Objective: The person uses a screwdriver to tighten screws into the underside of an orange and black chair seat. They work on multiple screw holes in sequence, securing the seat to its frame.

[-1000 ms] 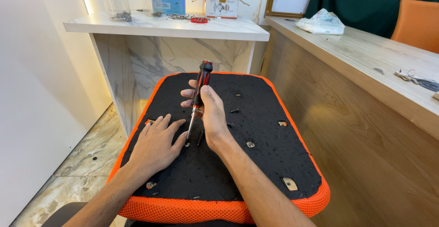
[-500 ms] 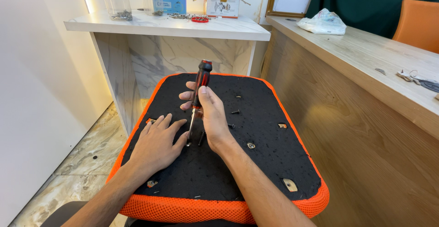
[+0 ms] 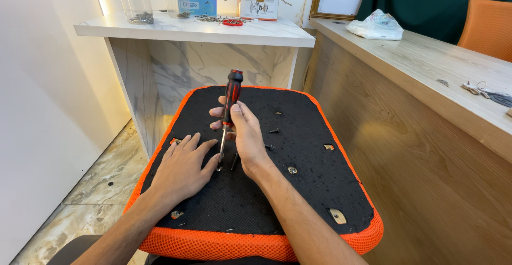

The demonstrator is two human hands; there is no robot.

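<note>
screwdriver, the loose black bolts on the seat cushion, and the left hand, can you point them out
screwdriver point(image 3: 232, 91), head view, on the red and black handle.
loose black bolt point(image 3: 234, 162), head view, on its shank beside the screwdriver tip.
left hand point(image 3: 181, 166), head view, on the back of the hand.

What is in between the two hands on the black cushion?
In the head view, the screwdriver stands there, its metal shaft and tip down on the black cushion between the left hand and the right hand, which grips it.
</note>
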